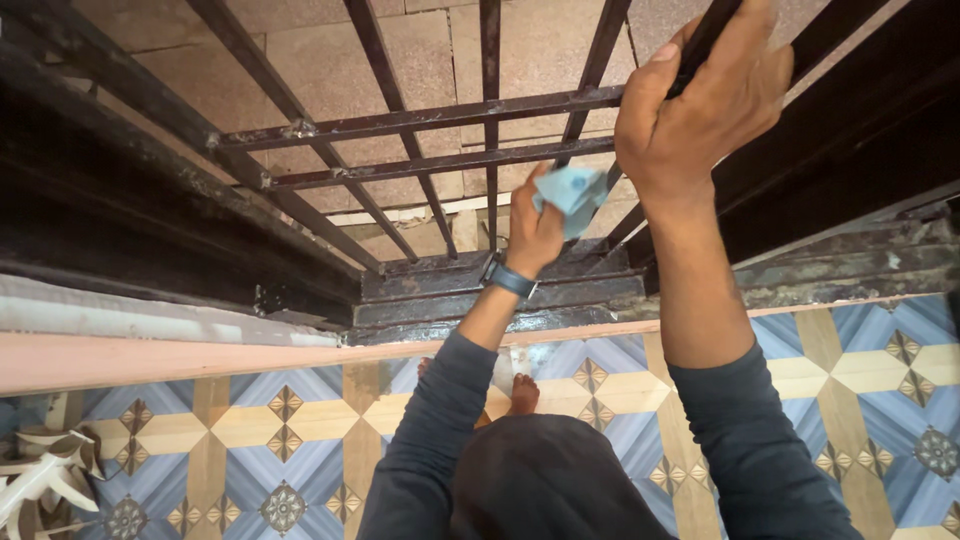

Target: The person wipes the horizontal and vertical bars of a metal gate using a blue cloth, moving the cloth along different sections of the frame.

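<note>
Item: metal grille (pixel 420 120) of dark, worn bars, seen from above by a head camera, with paved ground beyond it and a patterned blue and tan tiled floor (pixel 860 360) on the near side. Left hand (pixel 533 232): low against the bars, fingers curled tight around a light blue cloth (pixel 572 192), which is bunched and pressed to one slanting bar near the lower cross rails; a dark wristband (pixel 510 279) sits at the wrist. Right hand (pixel 700 100): higher up, fingers wrapped closed over an upper bar, thumb laid along its side, apparently steadying the body. Both arms in dark sleeves; a bare foot (pixel 522 394) shows on the tiles below. Handling note, as judgement: the wiping would go best with the cloth folded right around the bar so all faces are covered, drawn along its length in firm strokes, the welded joints worked separately, and the upper grip kept firm while leaning in
</note>
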